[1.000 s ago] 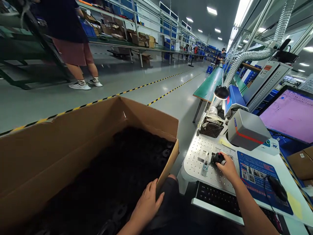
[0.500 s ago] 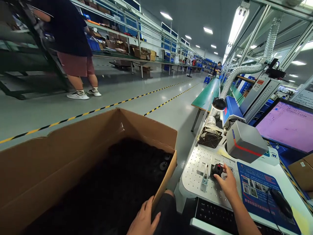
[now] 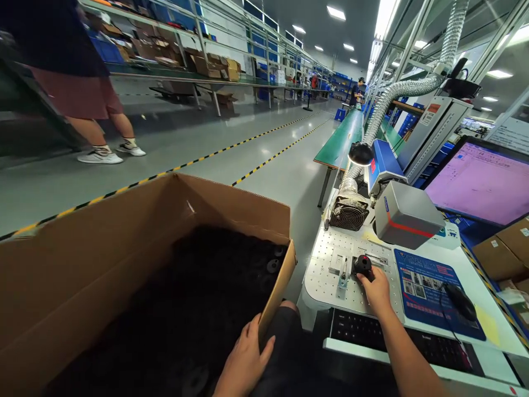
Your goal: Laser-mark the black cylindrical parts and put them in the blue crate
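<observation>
risk, as judged: uneven finger pressure could tilt the black part [image 3: 362,264] on the perforated plate [image 3: 320,278], beside the metal bracket [image 3: 343,280]; a pull on the rim could shift the cardboard box [image 3: 283,278]. the right hand [image 3: 378,289] pinches the part, fingers nearly closed round it; the left hand [image 3: 243,358] straddles the rim, thumb outside. part: rounded, dark, red spot on top.

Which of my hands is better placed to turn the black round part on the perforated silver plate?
Probably your right hand: it touches the black round part on the perforated silver plate. Your left hand rests at the edge of the brown cardboard box, farther away.
</observation>
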`<move>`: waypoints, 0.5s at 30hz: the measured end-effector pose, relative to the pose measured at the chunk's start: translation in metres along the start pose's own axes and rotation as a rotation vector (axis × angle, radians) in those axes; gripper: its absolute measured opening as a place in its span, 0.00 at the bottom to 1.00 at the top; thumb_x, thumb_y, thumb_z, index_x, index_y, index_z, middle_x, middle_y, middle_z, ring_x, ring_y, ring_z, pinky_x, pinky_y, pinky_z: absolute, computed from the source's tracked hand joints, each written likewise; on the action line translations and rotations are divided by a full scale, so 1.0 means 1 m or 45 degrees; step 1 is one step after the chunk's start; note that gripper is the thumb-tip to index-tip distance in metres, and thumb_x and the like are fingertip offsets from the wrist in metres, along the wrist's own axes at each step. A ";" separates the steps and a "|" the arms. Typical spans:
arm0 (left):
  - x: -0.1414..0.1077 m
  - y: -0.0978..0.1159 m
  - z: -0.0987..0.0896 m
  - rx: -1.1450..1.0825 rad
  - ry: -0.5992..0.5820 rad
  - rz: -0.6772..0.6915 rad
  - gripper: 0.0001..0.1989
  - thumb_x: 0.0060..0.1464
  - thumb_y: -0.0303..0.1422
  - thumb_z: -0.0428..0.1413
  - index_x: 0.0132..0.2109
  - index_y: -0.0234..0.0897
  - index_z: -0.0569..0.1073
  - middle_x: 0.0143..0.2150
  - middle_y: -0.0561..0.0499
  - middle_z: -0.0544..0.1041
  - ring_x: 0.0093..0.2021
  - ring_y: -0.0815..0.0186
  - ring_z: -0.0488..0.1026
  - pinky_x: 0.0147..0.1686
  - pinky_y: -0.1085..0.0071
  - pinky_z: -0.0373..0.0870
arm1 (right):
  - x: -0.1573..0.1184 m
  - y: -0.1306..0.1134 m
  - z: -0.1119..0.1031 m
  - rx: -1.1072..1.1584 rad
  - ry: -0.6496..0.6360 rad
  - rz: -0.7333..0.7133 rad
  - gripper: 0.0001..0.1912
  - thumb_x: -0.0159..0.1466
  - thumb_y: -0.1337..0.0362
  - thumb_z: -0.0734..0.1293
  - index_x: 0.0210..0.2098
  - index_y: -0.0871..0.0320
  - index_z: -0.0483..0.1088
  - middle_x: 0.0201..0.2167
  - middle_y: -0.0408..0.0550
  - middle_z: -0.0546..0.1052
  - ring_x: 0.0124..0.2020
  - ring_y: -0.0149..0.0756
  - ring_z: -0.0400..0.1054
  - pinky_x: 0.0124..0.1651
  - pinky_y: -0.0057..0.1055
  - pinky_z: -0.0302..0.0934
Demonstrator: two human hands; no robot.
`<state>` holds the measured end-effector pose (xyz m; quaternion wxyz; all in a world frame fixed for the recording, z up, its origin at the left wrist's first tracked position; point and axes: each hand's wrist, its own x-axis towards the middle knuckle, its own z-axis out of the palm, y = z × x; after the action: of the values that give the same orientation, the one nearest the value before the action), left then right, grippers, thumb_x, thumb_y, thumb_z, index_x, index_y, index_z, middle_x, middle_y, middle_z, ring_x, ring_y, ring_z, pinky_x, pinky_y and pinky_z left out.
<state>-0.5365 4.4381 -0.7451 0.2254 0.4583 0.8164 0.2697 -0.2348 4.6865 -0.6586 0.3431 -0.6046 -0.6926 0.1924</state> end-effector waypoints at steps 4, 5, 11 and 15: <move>0.005 -0.003 0.003 0.011 0.005 0.001 0.36 0.60 0.50 0.45 0.66 0.28 0.59 0.64 0.31 0.68 0.63 0.43 0.69 0.62 0.49 0.66 | 0.001 -0.001 0.000 -0.007 0.024 -0.017 0.18 0.56 0.57 0.70 0.42 0.59 0.79 0.45 0.57 0.81 0.49 0.52 0.72 0.55 0.44 0.64; 0.005 -0.004 0.003 0.010 0.001 0.008 0.36 0.60 0.50 0.45 0.66 0.28 0.58 0.64 0.31 0.68 0.64 0.43 0.68 0.63 0.49 0.65 | 0.001 -0.001 0.000 -0.009 0.023 -0.022 0.18 0.56 0.57 0.70 0.42 0.59 0.79 0.45 0.57 0.80 0.49 0.52 0.72 0.55 0.45 0.64; 0.005 0.000 -0.001 0.026 -0.024 0.004 0.38 0.59 0.50 0.46 0.67 0.25 0.58 0.64 0.30 0.69 0.64 0.44 0.69 0.62 0.51 0.67 | -0.004 0.002 -0.004 0.056 0.044 0.090 0.30 0.54 0.52 0.72 0.52 0.62 0.76 0.51 0.61 0.79 0.50 0.55 0.73 0.55 0.48 0.66; 0.003 0.005 -0.004 0.009 -0.040 0.005 0.38 0.59 0.50 0.46 0.67 0.26 0.58 0.64 0.31 0.69 0.64 0.44 0.68 0.62 0.51 0.67 | -0.034 0.009 -0.024 0.117 0.150 0.044 0.32 0.61 0.50 0.68 0.61 0.59 0.70 0.55 0.60 0.77 0.52 0.51 0.73 0.57 0.48 0.66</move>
<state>-0.5374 4.4414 -0.7390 0.2361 0.4650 0.8127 0.2600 -0.2107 4.6520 -0.6564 0.4073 -0.6103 -0.6512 0.1939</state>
